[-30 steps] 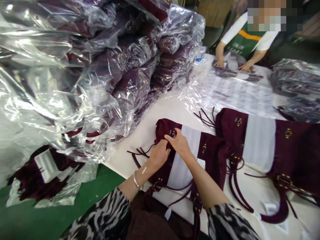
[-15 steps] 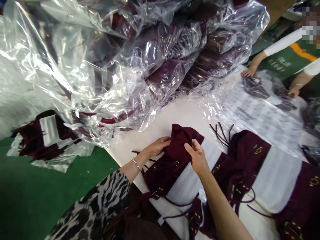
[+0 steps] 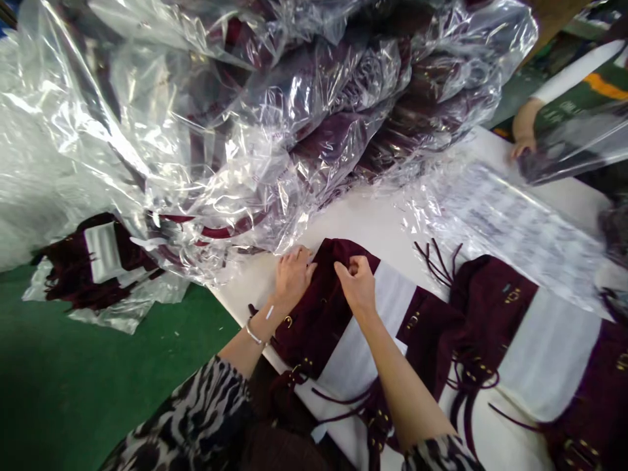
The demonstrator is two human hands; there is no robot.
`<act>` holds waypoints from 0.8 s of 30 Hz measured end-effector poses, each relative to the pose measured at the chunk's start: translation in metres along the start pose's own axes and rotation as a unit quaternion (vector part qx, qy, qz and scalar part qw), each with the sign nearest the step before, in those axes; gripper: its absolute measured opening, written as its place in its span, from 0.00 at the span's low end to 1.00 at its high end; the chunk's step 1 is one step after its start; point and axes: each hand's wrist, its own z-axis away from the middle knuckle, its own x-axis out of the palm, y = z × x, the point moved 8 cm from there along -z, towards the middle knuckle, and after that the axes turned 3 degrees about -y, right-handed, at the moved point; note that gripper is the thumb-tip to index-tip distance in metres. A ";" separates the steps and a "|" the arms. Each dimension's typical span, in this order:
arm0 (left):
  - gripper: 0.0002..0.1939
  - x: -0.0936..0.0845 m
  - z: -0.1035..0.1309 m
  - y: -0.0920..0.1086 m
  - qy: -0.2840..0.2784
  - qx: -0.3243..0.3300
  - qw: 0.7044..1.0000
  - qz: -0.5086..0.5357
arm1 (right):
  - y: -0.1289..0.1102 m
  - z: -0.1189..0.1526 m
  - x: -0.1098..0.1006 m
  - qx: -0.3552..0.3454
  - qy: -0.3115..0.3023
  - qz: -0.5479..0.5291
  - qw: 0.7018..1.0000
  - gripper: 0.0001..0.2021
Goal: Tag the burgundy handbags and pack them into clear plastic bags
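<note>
A maroon soft bag [image 3: 314, 320] with brass fittings, dark cords and a white wrap band [image 3: 350, 353] around its middle lies on the white table in front of me. At its far left edge is my left hand [image 3: 293, 275], fingers bent around the edge and thumb against the fabric; the fingertips are partly hidden. My right hand [image 3: 357, 284] pinches the cloth near the bag's far end, thumb and fingers together. Just right of it lies a second maroon bag [image 3: 483, 294], also with a white band [image 3: 544, 353].
A large heap of maroon goods in clear plastic [image 3: 314, 118] rises along the far side. Wrapped sheets [image 3: 505, 216] lie at right, where a co-worker's hand [image 3: 524, 140] handles a plastic bag [image 3: 579, 144]. Another banded maroon bundle [image 3: 103, 255] sits on plastic over the green floor [image 3: 53, 366].
My left hand has turned, its back now facing up at the bag's edge. My right hand has moved left over the bag, which lies flatter. The co-worker has raised a plastic bag.
</note>
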 end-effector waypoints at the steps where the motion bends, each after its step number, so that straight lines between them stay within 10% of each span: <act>1: 0.12 0.002 -0.003 0.005 -0.016 0.013 1.000 0.014 | 0.000 -0.002 0.005 -0.005 -0.014 -0.011 1.000 0.17; 9: 0.18 0.054 -0.068 0.000 -0.085 -0.055 0.992 0.074 | 0.011 0.000 0.038 -0.137 -0.239 0.073 0.958 0.15; 15: 0.10 0.056 -0.091 -0.013 -0.133 -0.028 0.985 0.110 | -0.001 -0.041 -0.016 -0.227 0.022 0.128 0.965 0.19; 19: 0.18 0.054 -0.076 -0.005 -0.155 -0.010 0.980 0.121 | -0.003 -0.086 0.018 -0.252 -0.092 0.156 0.951 0.22; 24: 0.29 0.037 -0.013 0.003 -0.027 -0.021 0.999 0.040 | -0.009 -0.110 0.051 -0.274 -0.185 0.155 0.931 0.20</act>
